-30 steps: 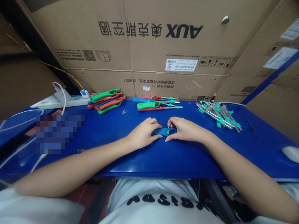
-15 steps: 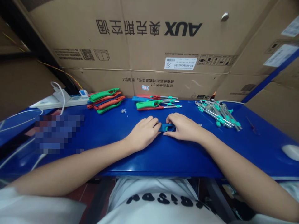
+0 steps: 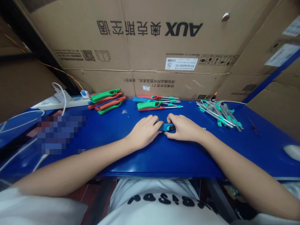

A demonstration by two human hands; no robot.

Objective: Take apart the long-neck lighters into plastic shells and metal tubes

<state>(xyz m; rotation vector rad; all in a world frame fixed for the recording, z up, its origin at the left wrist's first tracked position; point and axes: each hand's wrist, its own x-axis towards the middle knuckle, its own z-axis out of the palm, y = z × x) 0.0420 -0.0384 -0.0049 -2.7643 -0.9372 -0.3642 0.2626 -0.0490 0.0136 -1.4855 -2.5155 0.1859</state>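
Both my hands rest on the blue table (image 3: 178, 156) and meet over a blue plastic lighter body (image 3: 167, 127). My left hand (image 3: 143, 131) curls over its left end. Its right end is pinched by the closed fingers of my right hand (image 3: 185, 128), and a thin metal tip (image 3: 202, 128) pokes out to the right of that hand. Most of the blue piece is hidden under my fingers.
Green and orange lighter shells (image 3: 106, 99) are piled at the back left. Assembled lighters (image 3: 157, 103) lie behind my hands. A heap of metal tubes with teal fittings (image 3: 220, 114) lies at the back right. A power strip (image 3: 63, 99) and large cardboard boxes (image 3: 150, 47) line the back.
My hands have drawn closer together over the blue piece and shifted slightly away from me. More of the piece is now covered, and a metal tip now shows to the right.
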